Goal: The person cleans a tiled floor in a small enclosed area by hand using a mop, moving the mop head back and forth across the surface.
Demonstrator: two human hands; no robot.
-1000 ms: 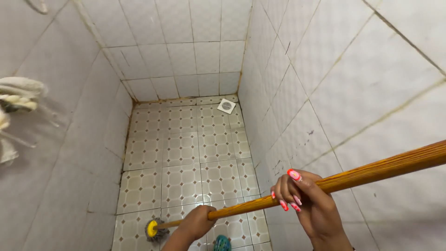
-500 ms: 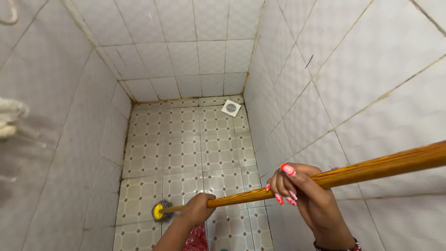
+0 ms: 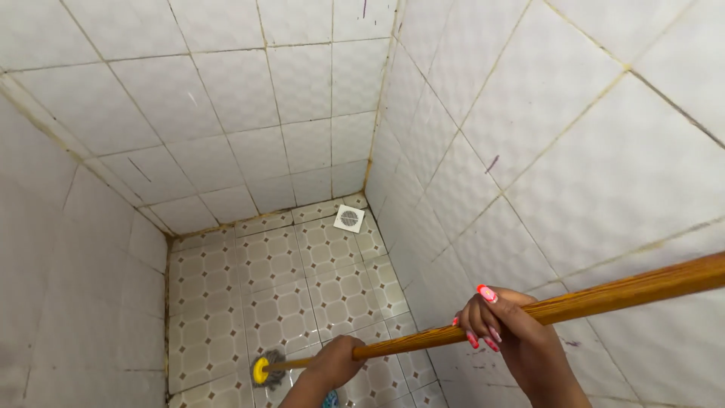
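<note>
Both my hands grip a long wooden mop handle point(image 3: 604, 296) that slants from the right edge down to the floor. My right hand point(image 3: 504, 329), with pink painted nails, wraps the handle higher up near the right wall. My left hand point(image 3: 332, 363) holds it lower down, close to the floor. At the handle's lower end a yellow cap and a grey mop head point(image 3: 266, 369) rest on the patterned floor tiles point(image 3: 279, 302), near the left wall.
White tiled walls point(image 3: 226, 113) with stained grout close in on three sides of the narrow stall. A square white floor drain point(image 3: 349, 217) sits in the far right corner. Something blue shows at the bottom edge below my left hand.
The view has tilted upward, so the floor sits lower in frame and the pale object at the left is gone. The mop head stays near the left wall; both hands keep their grip.
</note>
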